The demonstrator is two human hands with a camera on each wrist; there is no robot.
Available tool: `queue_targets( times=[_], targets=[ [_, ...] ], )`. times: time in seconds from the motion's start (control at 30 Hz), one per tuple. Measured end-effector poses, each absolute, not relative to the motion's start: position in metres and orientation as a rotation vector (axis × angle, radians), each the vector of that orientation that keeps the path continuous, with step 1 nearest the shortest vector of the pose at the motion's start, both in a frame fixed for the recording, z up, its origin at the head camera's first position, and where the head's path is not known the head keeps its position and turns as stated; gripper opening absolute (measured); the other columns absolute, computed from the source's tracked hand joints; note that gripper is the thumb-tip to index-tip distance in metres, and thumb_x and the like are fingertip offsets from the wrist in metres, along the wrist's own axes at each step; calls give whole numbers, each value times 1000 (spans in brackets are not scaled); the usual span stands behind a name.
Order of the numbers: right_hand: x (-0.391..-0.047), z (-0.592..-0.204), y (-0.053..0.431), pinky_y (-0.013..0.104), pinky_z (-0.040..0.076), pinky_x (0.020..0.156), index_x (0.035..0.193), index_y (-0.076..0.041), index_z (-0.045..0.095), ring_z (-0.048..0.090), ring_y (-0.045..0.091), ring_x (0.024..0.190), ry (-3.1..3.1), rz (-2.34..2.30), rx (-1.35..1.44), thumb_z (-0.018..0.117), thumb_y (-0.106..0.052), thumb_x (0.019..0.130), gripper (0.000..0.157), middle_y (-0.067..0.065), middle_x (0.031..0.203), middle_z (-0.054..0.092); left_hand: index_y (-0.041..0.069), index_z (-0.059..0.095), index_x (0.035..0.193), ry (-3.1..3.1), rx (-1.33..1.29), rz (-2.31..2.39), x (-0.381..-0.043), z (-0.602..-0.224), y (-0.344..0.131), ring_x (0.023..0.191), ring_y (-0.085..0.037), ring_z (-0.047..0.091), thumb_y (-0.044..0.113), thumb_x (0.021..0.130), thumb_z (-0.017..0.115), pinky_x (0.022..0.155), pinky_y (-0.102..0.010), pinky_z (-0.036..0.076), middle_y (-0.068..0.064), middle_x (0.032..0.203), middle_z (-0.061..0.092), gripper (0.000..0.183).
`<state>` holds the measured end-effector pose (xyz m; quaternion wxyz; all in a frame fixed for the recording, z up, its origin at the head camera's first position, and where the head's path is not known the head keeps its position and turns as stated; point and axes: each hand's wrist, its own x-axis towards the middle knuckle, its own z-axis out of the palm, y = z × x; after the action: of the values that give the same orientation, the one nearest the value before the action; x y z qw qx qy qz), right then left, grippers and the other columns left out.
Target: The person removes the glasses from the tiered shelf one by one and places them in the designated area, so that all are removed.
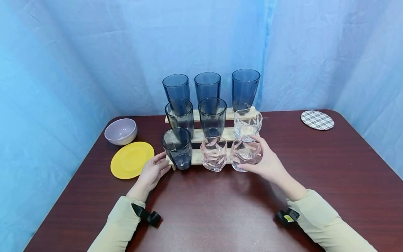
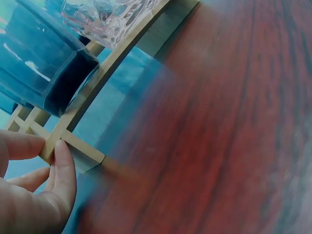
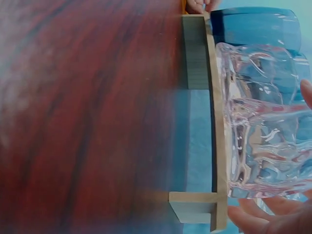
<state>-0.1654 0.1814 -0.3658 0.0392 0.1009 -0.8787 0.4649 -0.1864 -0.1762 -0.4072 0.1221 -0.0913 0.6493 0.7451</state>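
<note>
A three-tier wooden rack (image 1: 197, 157) stands on the table, bearing tall blue glasses and short wavy ones. My left hand (image 1: 154, 171) is at the left end of its lowest tier; in the left wrist view, thumb and finger pinch the wooden end (image 2: 52, 141). Beside that hand stands a tall blue-grey glass (image 1: 177, 148). With thumb and fingers around it, my right hand (image 1: 271, 162) holds a pink-tinted wavy glass (image 1: 245, 154) at the tier's right end. Another pink-tinted glass (image 1: 214, 155) stands in the middle, and a clear wavy glass (image 1: 247, 122) is one tier up.
Several tall blue glasses (image 1: 207, 85) fill the upper tiers. At the left lie a yellow plate (image 1: 132, 160) and a lilac bowl (image 1: 121, 131). Far right is a checked oval mat (image 1: 317, 120). Blue curtains (image 1: 141, 45) hang behind the dark red table (image 1: 214, 210).
</note>
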Motion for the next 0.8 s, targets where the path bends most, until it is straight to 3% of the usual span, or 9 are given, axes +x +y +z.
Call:
queue_targets(
  times=[0.2, 0.47, 0.8],
  targets=[
    [-168, -370, 180, 37, 45, 80, 141, -19, 33, 59, 22, 87, -2677, 1332, 293, 87, -32, 64, 95, 11, 126, 59, 2, 18, 150, 1765, -194, 2209, -189, -413, -184, 91, 0, 59, 4, 99, 42, 84, -15, 49, -2, 114, 48, 57],
    [-172, -369, 179, 45, 46, 87, 137, -15, 40, 56, 30, 109, -2654, 1273, 316, 88, -26, 62, 90, 15, 124, 59, -3, 7, 150, 1600, -51, 2295, -190, -418, -191, 86, -1, 60, -3, 98, 35, 85, -15, 49, 4, 96, 52, 59],
    [-172, -368, 178, 43, 46, 85, 133, -12, 45, 57, 30, 106, -2641, 1248, 328, 88, -19, 60, 85, 13, 121, 62, -5, 7, 150, 1560, -41, 2308, -188, -417, -192, 84, -1, 58, -5, 97, 33, 85, -14, 49, 2, 96, 46, 59]
  ],
)
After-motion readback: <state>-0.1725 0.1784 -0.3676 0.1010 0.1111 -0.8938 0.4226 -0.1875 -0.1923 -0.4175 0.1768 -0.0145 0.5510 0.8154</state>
